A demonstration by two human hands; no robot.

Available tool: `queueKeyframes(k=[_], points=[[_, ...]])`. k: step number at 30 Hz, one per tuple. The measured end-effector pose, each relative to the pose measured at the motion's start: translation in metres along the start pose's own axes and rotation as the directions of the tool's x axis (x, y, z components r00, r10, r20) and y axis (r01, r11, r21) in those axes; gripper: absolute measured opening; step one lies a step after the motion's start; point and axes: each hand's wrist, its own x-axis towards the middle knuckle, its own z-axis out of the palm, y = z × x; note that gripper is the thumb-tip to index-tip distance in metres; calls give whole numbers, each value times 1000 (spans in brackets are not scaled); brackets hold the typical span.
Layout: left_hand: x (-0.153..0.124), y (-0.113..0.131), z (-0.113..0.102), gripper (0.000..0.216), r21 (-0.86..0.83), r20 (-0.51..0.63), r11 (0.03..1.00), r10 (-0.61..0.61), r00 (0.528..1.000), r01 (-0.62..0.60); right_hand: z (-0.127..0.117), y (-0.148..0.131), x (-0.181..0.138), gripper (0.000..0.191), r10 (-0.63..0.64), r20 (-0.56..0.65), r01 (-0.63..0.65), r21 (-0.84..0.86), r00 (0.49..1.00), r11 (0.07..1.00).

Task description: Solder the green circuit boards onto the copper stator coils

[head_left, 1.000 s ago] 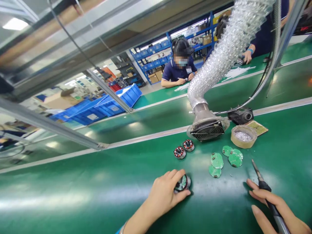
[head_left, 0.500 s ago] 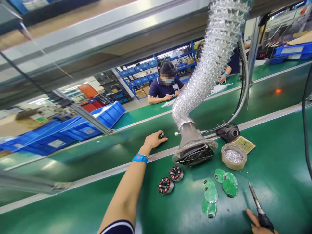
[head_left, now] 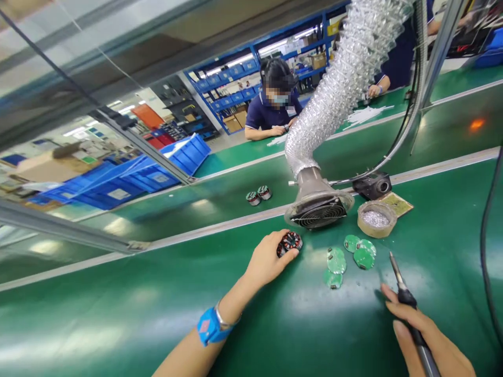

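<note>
My left hand (head_left: 267, 260) rests on the green bench and its fingers close round a round motor stator (head_left: 290, 242) with red and black windings. My right hand (head_left: 426, 337) at the lower right grips a soldering iron (head_left: 401, 283), tip pointing up and away. Between the hands lie several round green circuit boards (head_left: 349, 255). Two finished stators (head_left: 259, 195) sit on the darker conveyor belt beyond the bench strip. A blue wristband (head_left: 207, 326) is on my left wrist.
A foil fume duct with a fan mouth (head_left: 319, 208) hangs down onto the bench. Beside it stand a roll holding solder bits (head_left: 376, 219) and a black device (head_left: 371, 186). Blue crates (head_left: 129, 180) sit at the left. People (head_left: 275, 107) work across the belt.
My left hand has come back from the conveyor belt, leaving a stator there, and now closes on a stator on the bench. The right hand still holds the soldering iron.
</note>
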Motion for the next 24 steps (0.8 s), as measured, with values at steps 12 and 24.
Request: queueKeyframes(k=[12, 24], points=[[-54, 92, 11, 76, 184, 32, 933, 308, 951, -308, -18, 8, 26, 20, -222, 213, 197, 131, 951, 971], [-78, 146, 63, 48, 287, 163, 787, 522, 837, -546, -22, 15, 34, 25, -336, 178, 342, 0, 925, 940]])
